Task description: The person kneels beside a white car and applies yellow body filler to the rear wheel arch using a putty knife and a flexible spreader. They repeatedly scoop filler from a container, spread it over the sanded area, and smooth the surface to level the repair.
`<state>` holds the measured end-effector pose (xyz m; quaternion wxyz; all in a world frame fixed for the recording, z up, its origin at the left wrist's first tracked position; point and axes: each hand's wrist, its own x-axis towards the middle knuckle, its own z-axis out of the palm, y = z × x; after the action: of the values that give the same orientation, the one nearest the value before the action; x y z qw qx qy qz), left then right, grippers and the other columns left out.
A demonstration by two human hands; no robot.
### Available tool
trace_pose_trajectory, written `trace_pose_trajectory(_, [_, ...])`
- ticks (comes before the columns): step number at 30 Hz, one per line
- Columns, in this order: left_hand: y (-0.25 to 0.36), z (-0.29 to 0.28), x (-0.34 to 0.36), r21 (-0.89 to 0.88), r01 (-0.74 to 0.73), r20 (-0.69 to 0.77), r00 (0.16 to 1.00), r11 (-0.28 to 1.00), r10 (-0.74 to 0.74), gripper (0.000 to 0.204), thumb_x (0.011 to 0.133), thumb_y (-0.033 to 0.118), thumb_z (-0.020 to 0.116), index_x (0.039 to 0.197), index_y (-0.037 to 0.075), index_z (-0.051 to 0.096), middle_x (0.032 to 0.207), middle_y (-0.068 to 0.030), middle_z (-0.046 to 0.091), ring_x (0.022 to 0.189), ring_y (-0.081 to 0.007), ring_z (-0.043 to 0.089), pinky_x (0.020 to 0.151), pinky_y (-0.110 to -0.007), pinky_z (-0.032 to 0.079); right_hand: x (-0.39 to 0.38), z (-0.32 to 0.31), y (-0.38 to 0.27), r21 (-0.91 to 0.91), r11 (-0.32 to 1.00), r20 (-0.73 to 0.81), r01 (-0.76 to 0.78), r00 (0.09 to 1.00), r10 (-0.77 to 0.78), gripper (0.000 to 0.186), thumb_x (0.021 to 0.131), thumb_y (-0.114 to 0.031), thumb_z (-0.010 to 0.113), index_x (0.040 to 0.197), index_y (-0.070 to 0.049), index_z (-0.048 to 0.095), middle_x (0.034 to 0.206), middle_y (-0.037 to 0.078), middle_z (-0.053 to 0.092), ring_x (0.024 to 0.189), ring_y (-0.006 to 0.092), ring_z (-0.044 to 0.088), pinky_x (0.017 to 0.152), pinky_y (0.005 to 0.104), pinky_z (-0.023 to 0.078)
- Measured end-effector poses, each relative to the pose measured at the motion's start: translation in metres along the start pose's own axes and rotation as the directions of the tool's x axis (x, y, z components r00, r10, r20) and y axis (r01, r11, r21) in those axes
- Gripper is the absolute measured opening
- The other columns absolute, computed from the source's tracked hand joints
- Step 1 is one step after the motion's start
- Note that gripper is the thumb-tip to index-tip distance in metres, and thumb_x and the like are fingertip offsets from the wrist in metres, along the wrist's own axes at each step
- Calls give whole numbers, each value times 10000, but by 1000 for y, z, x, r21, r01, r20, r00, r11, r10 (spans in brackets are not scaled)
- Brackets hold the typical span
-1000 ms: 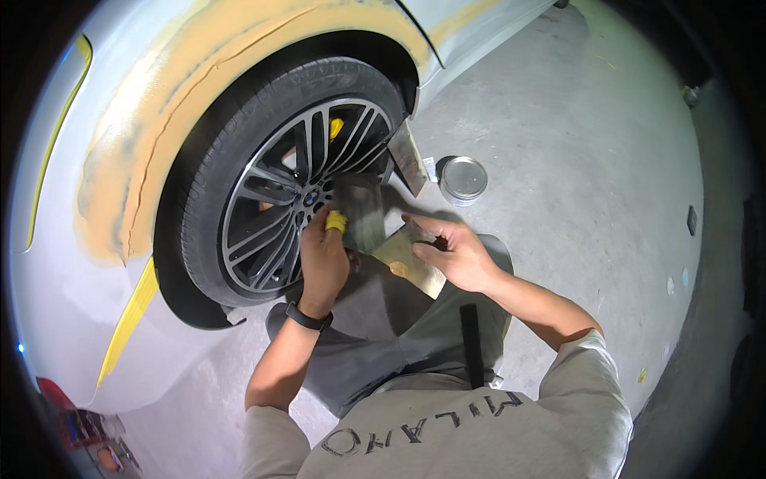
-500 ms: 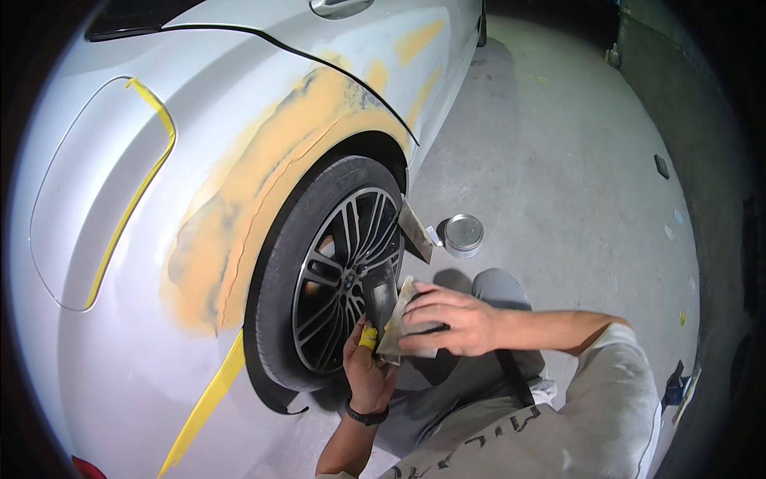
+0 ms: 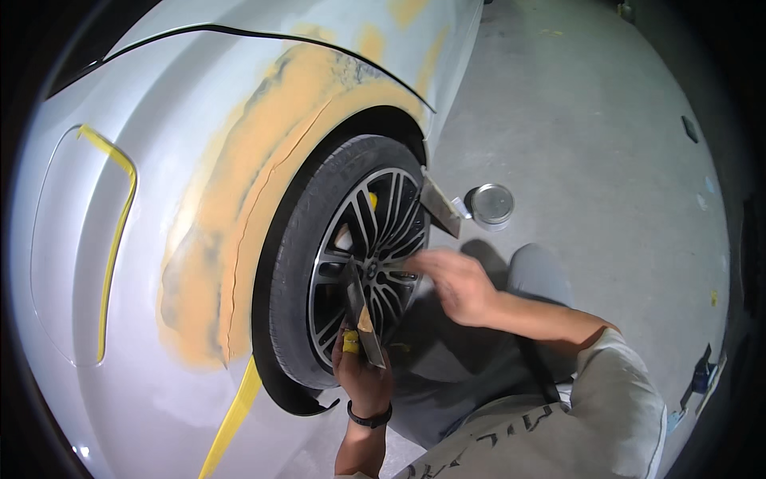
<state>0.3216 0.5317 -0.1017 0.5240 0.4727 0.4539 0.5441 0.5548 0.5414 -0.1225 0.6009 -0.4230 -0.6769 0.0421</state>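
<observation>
My left hand (image 3: pixel 363 382) is closed around a flat metal putty plate (image 3: pixel 356 294), held upright in front of the wheel. A dab of tan filler (image 3: pixel 365 321) sits on the plate, and something yellow (image 3: pixel 351 342) shows by my fingers. My right hand (image 3: pixel 461 289) is raised right of the plate, blurred by motion, its fingers pressed together on a spreader (image 3: pixel 405 266) seen nearly edge-on. Beyond both hands is the spoked wheel (image 3: pixel 383 239). Orange-tan filler (image 3: pixel 209 263) covers the silver car's fender around the wheel arch, with a ridge running along it.
A round metal can (image 3: pixel 492 205) stands on the grey floor right of the wheel. Another metal plate (image 3: pixel 441 206) leans at the tyre's far side. Yellow tape (image 3: pixel 231 423) runs down the bodywork, and more tape (image 3: pixel 120 231) edges the fuel flap.
My right hand has drawn the spreader up and away from the plate in my left hand. The plate has turned more edge-on, and the view has shifted.
</observation>
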Motion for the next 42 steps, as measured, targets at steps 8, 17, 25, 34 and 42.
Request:
trace_pose_trajectory(8, [-23,14,-13,-348,261,-96,945,900,-312,349,1031,67,548,1357,-49,597,1088,-110,698,920,-160,692,810,-238,554,139,27,84,-9,998,-469,-57,882,46,506,877,159,564,1318,-47,703,1212,199,730,1028,399,721,896,421,594])
trace_pose_trajectory(17, [-24,8,-22,-265,304,-196,912,915,-360,413,1089,167,476,1472,50,577,947,-25,713,619,-72,616,467,-207,482,187,54,102,-78,984,-601,-161,795,83,465,848,97,584,1246,-63,764,1161,113,741,1013,335,711,879,399,595])
trace_pose_trajectory(25, [-27,3,-23,-254,300,-201,914,920,-353,412,1087,196,486,1463,64,590,966,-10,709,610,-59,599,470,-201,478,177,63,87,3,999,-521,-50,852,45,555,808,129,543,1313,-18,721,1238,190,721,1056,391,708,926,435,571])
trace_pose_trajectory(34, [-22,-2,-21,-296,264,-182,928,918,-326,438,1085,184,478,1491,41,557,984,-38,713,603,-68,605,483,-209,508,167,84,63,-85,986,-549,145,819,-168,586,761,173,568,1273,-40,756,1241,117,692,1101,330,695,980,415,566])
trace_pose_trajectory(42, [-16,-1,-19,-304,224,-219,930,926,-296,436,1087,182,465,1487,27,540,985,-47,713,593,-85,621,496,-221,538,154,91,39,-123,970,-443,209,863,-242,393,830,36,686,1170,-106,824,1253,74,696,1146,262,693,1077,478,542])
